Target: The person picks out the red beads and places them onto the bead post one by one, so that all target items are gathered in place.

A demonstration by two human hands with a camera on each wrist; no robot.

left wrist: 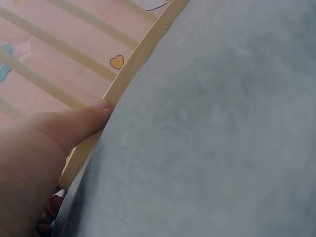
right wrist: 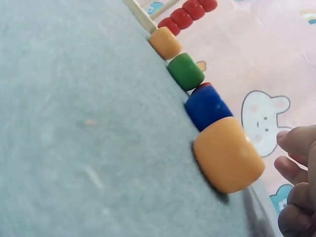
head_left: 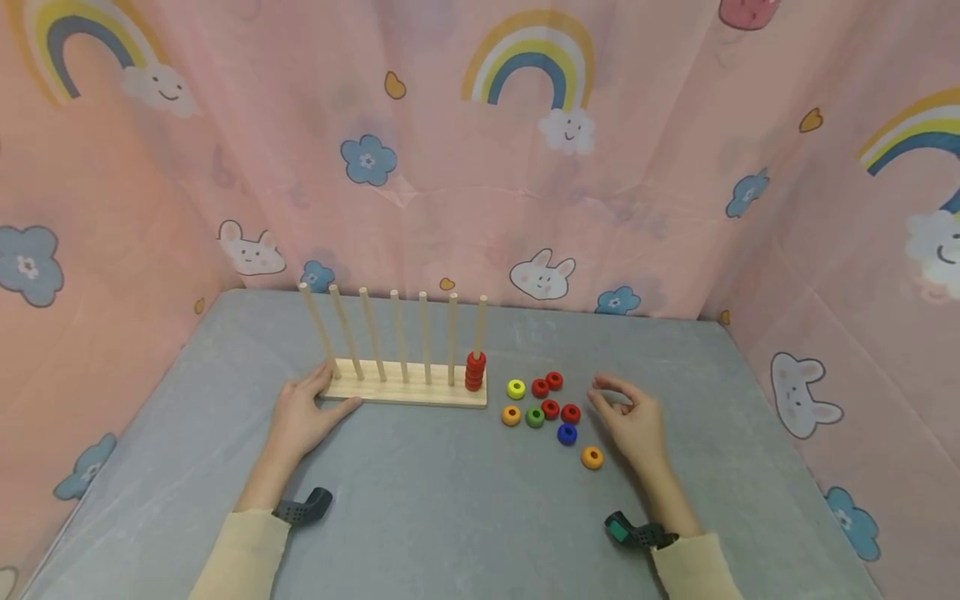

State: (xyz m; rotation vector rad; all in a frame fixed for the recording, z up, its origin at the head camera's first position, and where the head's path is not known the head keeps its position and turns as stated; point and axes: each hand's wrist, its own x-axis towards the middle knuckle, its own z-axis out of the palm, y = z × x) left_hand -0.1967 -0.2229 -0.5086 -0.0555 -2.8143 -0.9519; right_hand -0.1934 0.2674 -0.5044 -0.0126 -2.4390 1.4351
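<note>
A wooden peg stand (head_left: 405, 394) with several upright pegs stands on the table. Red beads (head_left: 475, 372) are stacked on its rightmost peg. My left hand (head_left: 302, 414) grips the stand's left end, the thumb against the front edge and the fingers round the far side, partly hidden. To the right of the stand lie loose beads: yellow (head_left: 516, 389), green (head_left: 535, 417), blue (head_left: 567, 434), two orange, one of them nearest me (head_left: 592, 457), and several red (head_left: 551, 409). My right hand (head_left: 633, 423) hovers just right of these, fingers loosely bent, nothing visible between them.
A grey cloth (head_left: 450, 517) covers the table. Pink printed curtain (head_left: 465, 192) hangs behind it and on both sides. Dark wrist straps (head_left: 303, 507) sit on both forearms.
</note>
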